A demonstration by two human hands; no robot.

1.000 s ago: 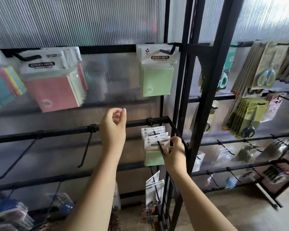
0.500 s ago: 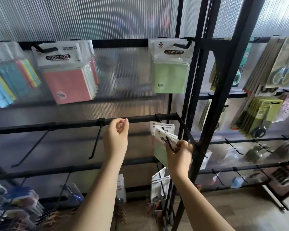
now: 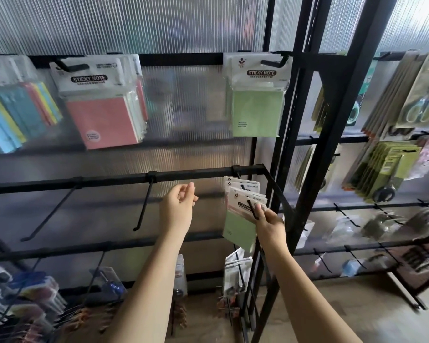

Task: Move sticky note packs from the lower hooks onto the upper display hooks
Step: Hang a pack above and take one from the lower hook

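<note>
Several small green sticky note packs (image 3: 239, 219) hang on a lower hook (image 3: 252, 209) at the right end of the middle rail. My right hand (image 3: 269, 225) pinches the front pack near the hook's tip, and the pack tilts toward me. My left hand (image 3: 177, 209) hovers left of the packs with loosely curled fingers and holds nothing. On the upper rail, a large green sticky note pack (image 3: 256, 95) hangs on the upper right hook (image 3: 273, 62), and pink sticky note packs (image 3: 102, 105) hang on another hook further left.
Two bare hooks (image 3: 144, 204) slope down from the middle rail on the left. A black upright post (image 3: 317, 144) stands just right of my right hand. Scissor packs (image 3: 419, 95) hang on the right rack. More goods hang on the lowest hooks (image 3: 235, 273).
My right hand has drawn the front green pack outward along the lower hook toward its tip. My left hand stayed raised beside it. The view shifted slightly.
</note>
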